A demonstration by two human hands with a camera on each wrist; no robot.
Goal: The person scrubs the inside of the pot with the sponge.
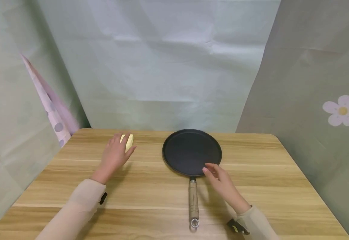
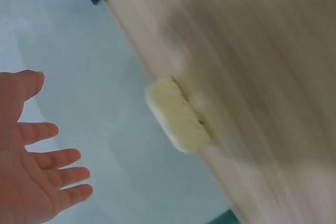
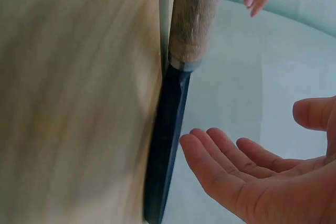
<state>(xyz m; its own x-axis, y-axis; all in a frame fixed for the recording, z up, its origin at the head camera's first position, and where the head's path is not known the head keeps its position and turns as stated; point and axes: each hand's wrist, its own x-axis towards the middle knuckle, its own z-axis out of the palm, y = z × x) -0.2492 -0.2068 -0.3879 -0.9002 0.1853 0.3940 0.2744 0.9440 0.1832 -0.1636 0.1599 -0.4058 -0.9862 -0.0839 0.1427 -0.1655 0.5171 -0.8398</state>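
Note:
Toward the back left of the wooden table, my left hand (image 1: 114,154) reaches above a pale yellow block like a sponge (image 1: 129,143), covering part of it in the head view. In the left wrist view that block (image 2: 177,115) lies on the table, apart from the spread fingers. A flat black frying pan (image 1: 192,151) rests at the centre, its wooden handle (image 1: 193,200) pointing toward me. My right hand (image 1: 222,185) hovers at the pan's near right edge, fingers loosely bent, holding nothing. The right wrist view shows its fingertips (image 3: 191,142) close to the pan's side (image 3: 165,145).
The wooden table (image 1: 150,193) runs back to a pale green sheet (image 1: 150,66) hanging behind it. More sheeting hangs on both sides, with a printed flower (image 1: 332,107) on the right. A metal ring (image 1: 194,223) ends the pan's handle.

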